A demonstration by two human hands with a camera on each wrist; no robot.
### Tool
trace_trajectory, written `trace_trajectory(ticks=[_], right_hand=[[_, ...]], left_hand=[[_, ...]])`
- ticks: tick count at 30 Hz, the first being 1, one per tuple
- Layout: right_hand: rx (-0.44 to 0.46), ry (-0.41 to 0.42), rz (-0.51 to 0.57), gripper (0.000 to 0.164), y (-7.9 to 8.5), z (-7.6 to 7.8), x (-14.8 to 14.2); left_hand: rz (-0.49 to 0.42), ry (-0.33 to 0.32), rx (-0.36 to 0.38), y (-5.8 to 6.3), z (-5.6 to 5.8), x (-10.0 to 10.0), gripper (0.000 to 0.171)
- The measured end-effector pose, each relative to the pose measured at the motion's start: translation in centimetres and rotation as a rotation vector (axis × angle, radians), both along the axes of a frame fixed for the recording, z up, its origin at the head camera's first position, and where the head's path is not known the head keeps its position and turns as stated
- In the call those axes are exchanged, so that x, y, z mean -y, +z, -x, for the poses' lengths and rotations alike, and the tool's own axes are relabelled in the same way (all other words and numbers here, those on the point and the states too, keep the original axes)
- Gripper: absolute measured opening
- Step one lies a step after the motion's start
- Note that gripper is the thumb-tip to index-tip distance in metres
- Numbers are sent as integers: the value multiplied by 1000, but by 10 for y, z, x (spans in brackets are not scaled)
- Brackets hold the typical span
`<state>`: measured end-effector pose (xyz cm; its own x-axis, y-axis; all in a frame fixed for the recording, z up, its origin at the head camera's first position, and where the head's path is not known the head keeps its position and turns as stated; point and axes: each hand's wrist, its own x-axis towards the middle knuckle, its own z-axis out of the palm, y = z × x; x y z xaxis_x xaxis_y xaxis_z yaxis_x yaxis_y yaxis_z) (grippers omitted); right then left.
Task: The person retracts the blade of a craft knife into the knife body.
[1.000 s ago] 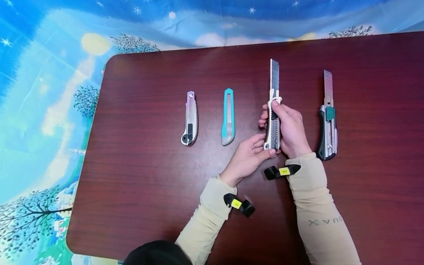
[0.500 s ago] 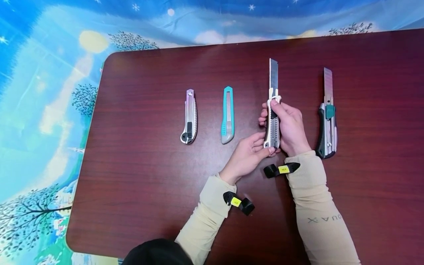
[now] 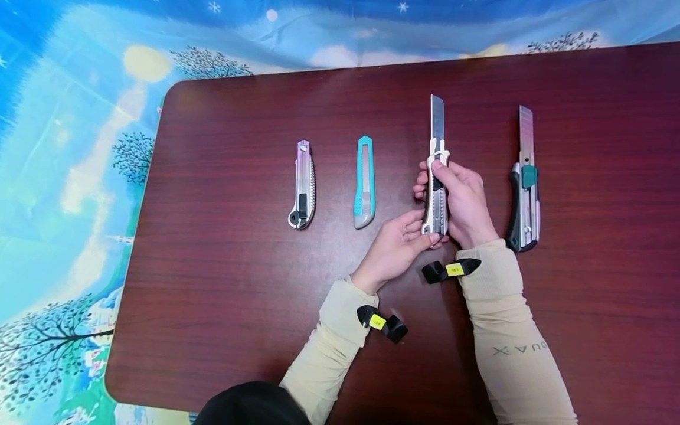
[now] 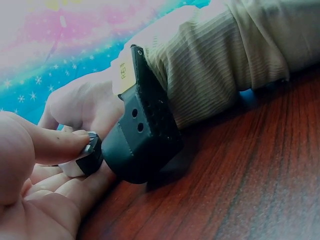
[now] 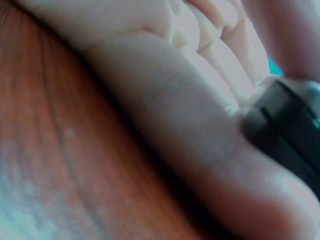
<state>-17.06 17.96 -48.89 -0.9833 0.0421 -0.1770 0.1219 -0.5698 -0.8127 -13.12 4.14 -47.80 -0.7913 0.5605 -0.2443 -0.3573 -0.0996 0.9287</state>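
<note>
A white-and-black utility knife (image 3: 438, 203) points away from me, its wide silver blade (image 3: 437, 118) extended. My right hand (image 3: 468, 203) grips the handle from the right, thumb on the black slider and fingers wrapped beneath. My left hand (image 3: 395, 245) pinches the knife's butt end, thumb on top and fingers under it. In the left wrist view, the left thumb (image 4: 55, 145) presses on the dark end of the knife (image 4: 90, 160). The right wrist view is blurred; fingers (image 5: 165, 100) and the black end of the knife (image 5: 287, 125) fill much of it.
On the brown table (image 3: 223, 295) lie a silver-and-purple utility knife (image 3: 303, 186) and a turquoise one (image 3: 364, 183), left of my hands. Right of them is a black-and-silver knife (image 3: 526, 195) with its blade extended, close to my right sleeve (image 3: 494, 277). A printed cloth (image 3: 329, 35) hangs behind.
The whole head view has shifted slightly, with the table and knives sitting a little higher in it now. Both hands keep the same hold on the knife.
</note>
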Motion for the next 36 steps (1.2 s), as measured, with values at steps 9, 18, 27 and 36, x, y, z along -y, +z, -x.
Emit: trace_trajectory(ticks=[9, 18, 27, 36], right_hand=[[-17, 16, -2, 32, 1, 0, 0], [-11, 39, 19, 36, 1, 0, 0], [-22, 22, 47, 34, 3, 0, 1], [-23, -42, 46, 38, 3, 1, 0]], left_hand=[[11, 1, -4, 1, 0, 1, 43], [33, 9, -10, -2, 1, 0, 42], [22, 26, -4, -24, 3, -4, 43], [42, 10, -22, -20, 4, -3, 43]])
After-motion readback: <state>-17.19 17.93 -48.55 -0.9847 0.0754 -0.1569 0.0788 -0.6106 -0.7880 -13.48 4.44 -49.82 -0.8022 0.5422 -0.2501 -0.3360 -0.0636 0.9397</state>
